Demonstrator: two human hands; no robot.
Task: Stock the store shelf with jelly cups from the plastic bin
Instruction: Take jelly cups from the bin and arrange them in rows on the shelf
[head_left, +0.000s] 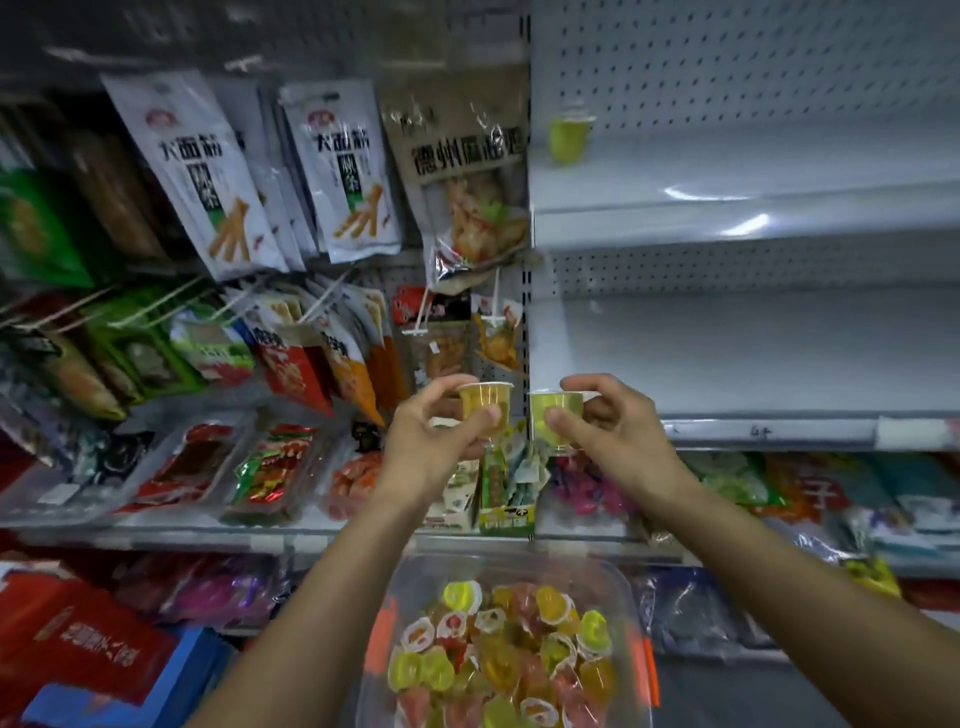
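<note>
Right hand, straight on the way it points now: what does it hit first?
Likely the small hanging snack packets beside the shelf upright, just past the green jelly cup the right hand pinches. Depth is unclear from one view; it may instead clear them onto the bare white shelf.

Shop: pegboard shelves (748, 208), hanging snack packets (343, 171).

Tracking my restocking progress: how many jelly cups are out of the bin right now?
3: an amber cup in the left hand, a green cup in the right hand, and a lone cup standing on the upper shelf. More may be hidden.
</note>
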